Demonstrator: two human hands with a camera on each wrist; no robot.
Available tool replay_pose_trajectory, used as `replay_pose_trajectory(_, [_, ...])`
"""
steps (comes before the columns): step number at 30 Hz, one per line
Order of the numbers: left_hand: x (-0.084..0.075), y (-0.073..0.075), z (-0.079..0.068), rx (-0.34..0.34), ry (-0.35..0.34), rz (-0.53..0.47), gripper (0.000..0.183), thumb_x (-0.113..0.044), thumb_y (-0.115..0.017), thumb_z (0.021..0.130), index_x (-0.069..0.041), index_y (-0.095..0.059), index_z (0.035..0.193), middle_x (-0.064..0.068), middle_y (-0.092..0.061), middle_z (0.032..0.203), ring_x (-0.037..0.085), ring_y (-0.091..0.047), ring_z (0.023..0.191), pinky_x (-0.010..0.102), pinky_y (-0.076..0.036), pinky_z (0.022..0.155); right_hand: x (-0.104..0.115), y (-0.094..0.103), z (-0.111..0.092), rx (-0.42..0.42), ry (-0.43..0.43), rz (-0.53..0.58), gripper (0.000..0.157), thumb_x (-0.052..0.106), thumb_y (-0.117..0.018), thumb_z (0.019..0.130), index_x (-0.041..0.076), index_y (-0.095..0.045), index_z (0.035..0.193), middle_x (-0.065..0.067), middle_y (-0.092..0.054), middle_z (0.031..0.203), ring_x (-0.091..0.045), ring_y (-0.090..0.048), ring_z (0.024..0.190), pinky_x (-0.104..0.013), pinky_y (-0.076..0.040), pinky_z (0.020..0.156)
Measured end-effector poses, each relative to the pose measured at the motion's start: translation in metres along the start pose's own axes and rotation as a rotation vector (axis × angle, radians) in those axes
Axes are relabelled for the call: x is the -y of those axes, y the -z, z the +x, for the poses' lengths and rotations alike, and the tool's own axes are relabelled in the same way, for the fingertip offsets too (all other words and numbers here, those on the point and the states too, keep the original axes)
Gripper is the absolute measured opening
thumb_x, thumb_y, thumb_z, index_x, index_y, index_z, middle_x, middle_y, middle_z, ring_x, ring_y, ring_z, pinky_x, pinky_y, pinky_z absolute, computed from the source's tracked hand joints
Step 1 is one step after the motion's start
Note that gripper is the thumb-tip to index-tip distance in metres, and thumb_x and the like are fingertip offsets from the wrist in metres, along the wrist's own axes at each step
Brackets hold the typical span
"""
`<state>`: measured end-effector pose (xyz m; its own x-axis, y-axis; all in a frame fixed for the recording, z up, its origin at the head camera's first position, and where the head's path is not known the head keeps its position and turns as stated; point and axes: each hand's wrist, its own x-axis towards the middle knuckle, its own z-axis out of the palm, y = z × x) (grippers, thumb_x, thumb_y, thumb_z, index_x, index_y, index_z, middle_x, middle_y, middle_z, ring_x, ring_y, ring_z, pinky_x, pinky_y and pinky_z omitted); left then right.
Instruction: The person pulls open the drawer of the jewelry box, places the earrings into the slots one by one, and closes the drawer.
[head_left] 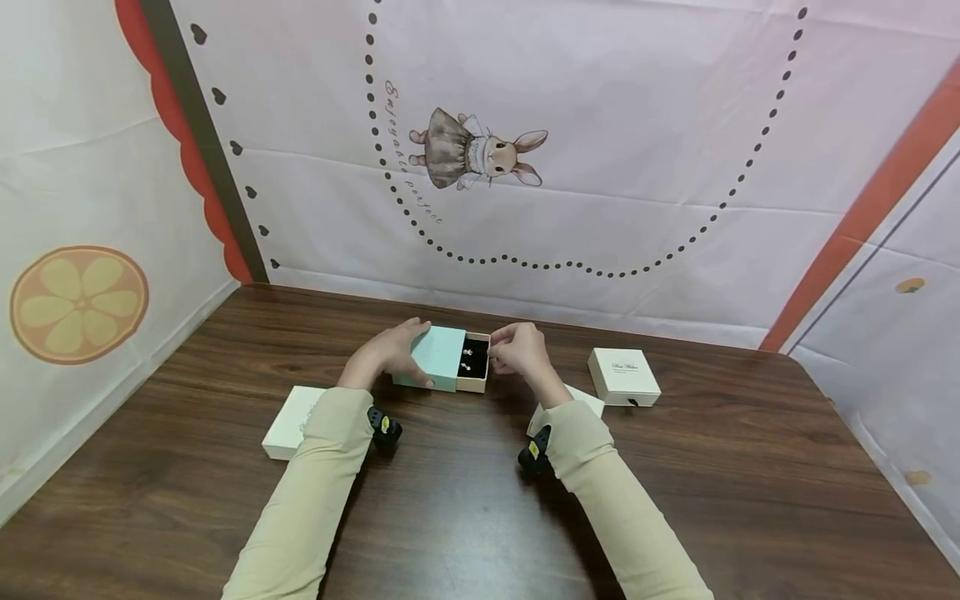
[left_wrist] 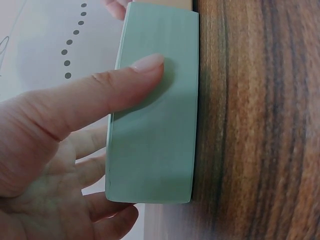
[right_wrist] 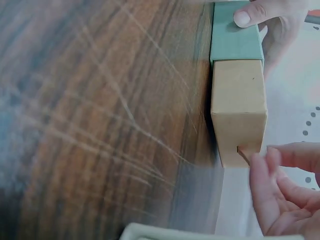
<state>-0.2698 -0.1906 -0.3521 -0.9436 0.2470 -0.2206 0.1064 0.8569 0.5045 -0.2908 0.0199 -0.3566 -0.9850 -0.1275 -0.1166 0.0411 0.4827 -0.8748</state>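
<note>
A mint-green jewelry box [head_left: 441, 353] lies on the wooden table with its cream inner drawer [head_left: 472, 385] slid partway out to the right. Small silvery jewelry pieces [head_left: 467, 352] show on the black lining of the drawer. Around the green sleeve my left hand [head_left: 390, 350] keeps a grip, its thumb [left_wrist: 135, 82] pressed along the near side and the other fingers partly hidden behind. At the drawer's end, my right hand [head_left: 522, 350] pinches a short pull tab [right_wrist: 243, 154] between thumb and finger.
One white box [head_left: 288, 423] sits left of my left forearm. Another white box [head_left: 625, 377], with printed lettering and a dark tab, stands to the right. A third white box [head_left: 588, 402] is partly covered by my right wrist. Patterned cloth [head_left: 637, 150] hangs behind the table.
</note>
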Motion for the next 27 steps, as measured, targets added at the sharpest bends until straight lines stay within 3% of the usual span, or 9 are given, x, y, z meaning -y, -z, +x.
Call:
replay_pose_trajectory(5, [0.0005, 0.0001, -0.0004, 0.002, 0.002, -0.003, 0.099, -0.026, -0.079, 0.069, -0.009, -0.018, 0.145, 0.015, -0.006, 0.152, 0.039, -0.012, 0.137, 0.055, -0.024, 0.105, -0.0024, 0.0018, 0.0005, 0.053, -0.058, 0.012, 0.023, -0.003, -0.059, 0.079, -0.002, -0.064, 0.101, -0.016, -0.068, 0.087, -0.012, -0.062, 0.055, -0.028, -0.055, 0.058])
replay_pose_trajectory(14, [0.0008, 0.0006, 0.0, 0.001, -0.009, 0.008, 0.1, -0.026, -0.079, 0.069, -0.008, -0.018, 0.145, 0.016, -0.006, 0.152, 0.04, -0.012, 0.137, 0.055, -0.024, 0.104, -0.0067, 0.0039, 0.0001, 0.119, -0.06, 0.021, 0.031, -0.005, -0.056, 0.079, -0.003, -0.06, 0.109, -0.017, -0.066, 0.087, -0.014, -0.062, 0.06, -0.028, -0.055, 0.06])
replay_pose_trajectory(27, [0.0005, 0.0006, -0.0019, 0.005, -0.008, 0.007, 0.099, -0.026, -0.079, 0.069, -0.007, -0.018, 0.145, 0.017, -0.006, 0.152, 0.041, -0.011, 0.136, 0.056, -0.023, 0.104, -0.0067, -0.0032, 0.0006, 0.119, -0.039, 0.008, 0.03, -0.005, -0.058, 0.079, -0.003, -0.061, 0.109, -0.016, -0.068, 0.086, -0.014, -0.063, 0.061, -0.027, -0.055, 0.059])
